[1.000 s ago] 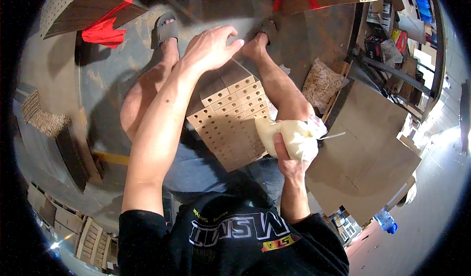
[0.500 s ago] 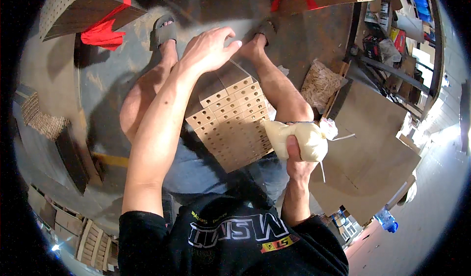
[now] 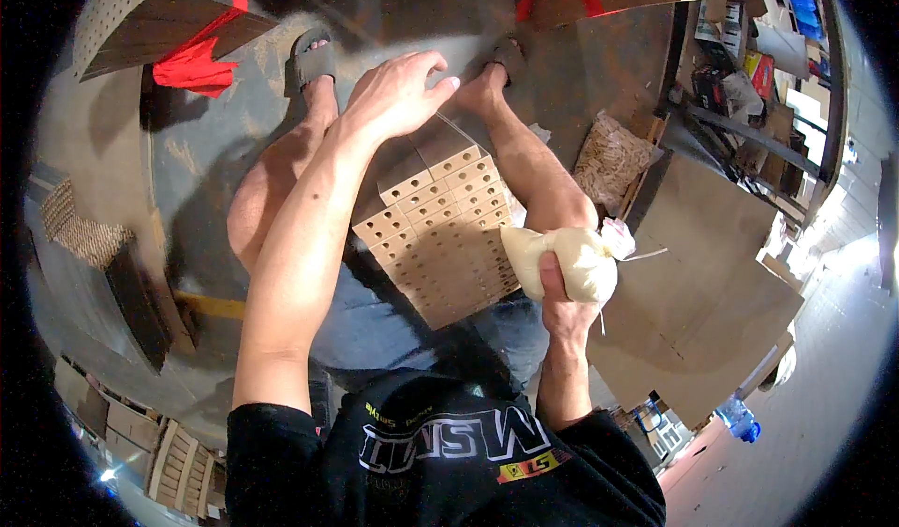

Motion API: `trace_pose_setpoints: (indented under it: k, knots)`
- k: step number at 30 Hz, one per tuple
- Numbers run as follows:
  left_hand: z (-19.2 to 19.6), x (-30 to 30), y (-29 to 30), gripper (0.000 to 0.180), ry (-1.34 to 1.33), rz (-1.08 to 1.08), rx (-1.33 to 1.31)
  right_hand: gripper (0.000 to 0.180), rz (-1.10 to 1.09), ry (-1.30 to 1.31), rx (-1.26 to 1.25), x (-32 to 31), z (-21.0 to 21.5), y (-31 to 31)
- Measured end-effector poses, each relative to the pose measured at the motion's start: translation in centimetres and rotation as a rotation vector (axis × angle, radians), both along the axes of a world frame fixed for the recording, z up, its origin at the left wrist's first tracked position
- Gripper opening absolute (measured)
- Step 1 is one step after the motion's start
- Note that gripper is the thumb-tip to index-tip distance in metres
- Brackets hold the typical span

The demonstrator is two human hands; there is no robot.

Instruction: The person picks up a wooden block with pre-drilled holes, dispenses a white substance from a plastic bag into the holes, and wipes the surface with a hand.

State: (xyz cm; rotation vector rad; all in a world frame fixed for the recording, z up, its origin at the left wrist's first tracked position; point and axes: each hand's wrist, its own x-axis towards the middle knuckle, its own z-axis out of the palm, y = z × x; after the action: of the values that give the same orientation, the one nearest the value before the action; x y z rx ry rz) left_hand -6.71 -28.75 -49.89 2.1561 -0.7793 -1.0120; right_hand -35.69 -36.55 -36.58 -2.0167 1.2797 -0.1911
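A stack of drilled boards [image 3: 426,256] stands between my legs, its end faces full of round holes. My right hand [image 3: 569,316] grips a plump, pale yellow squeeze bag [image 3: 579,263], tied off at its right end with a white tie. The bag's narrow tip points left and lies at the right edge of the hole-covered faces; whether it touches them I cannot tell. Over the far part of the stack is my left hand [image 3: 398,95], thumb and forefinger apart with nothing between them. Its other fingers are partly hidden.
A clear bag of wooden dowels [image 3: 611,157] lies right of my leg. Beyond it are a large brown panel [image 3: 702,284] and a cluttered shelf [image 3: 749,106]. More drilled board stacks [image 3: 178,12] with red straps stand at the far side; dark boards [image 3: 94,265] sit at left.
My right hand and the squeeze bag have shifted slightly left. My left hand stays almost where it was.
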Motion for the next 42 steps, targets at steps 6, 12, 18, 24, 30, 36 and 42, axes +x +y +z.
trace_pose_setpoints:
  k: [6, 12, 18, 24, 30, 36, 42]
  knots:
    - [2.1, 0.1, -0.3, 0.045, 0.016, -0.01, 0.046, 0.035, 0.041, -0.123, 0.094, -1.2, 1.2, -0.3]
    - [0.8, 0.2, -0.1, 0.045, 0.015, -0.016, 0.032, 0.028, 0.091, -0.097, 0.12, -0.7, 0.7, 0.4]
    - [1.8, 0.2, -0.2, 0.046, 0.031, -0.007, 0.07, 0.03, 0.038, -0.159, 0.153, 0.8, 0.9, 0.9]
    - [1.1, 0.1, -0.2, 0.045, 0.012, -0.01, 0.049, 0.035, 0.045, -0.036, 0.08, -0.6, 0.0, 0.7]
    - [0.1, 0.1, 0.0, 0.046, 0.012, -0.01, 0.019, 0.039, 0.071, -0.087, 0.038, -1.0, 0.0, 0.7]
    - [1.6, 0.1, -0.3, 0.046, 0.013, -0.013, 0.06, 0.035, 0.045, -0.127, 0.022, -1.5, 1.2, -0.2]
    - [1.8, 0.3, -0.2, 0.047, 0.023, -0.022, 0.073, 0.03, -0.058, -0.133, 0.01, -1.1, 0.7, -0.3]
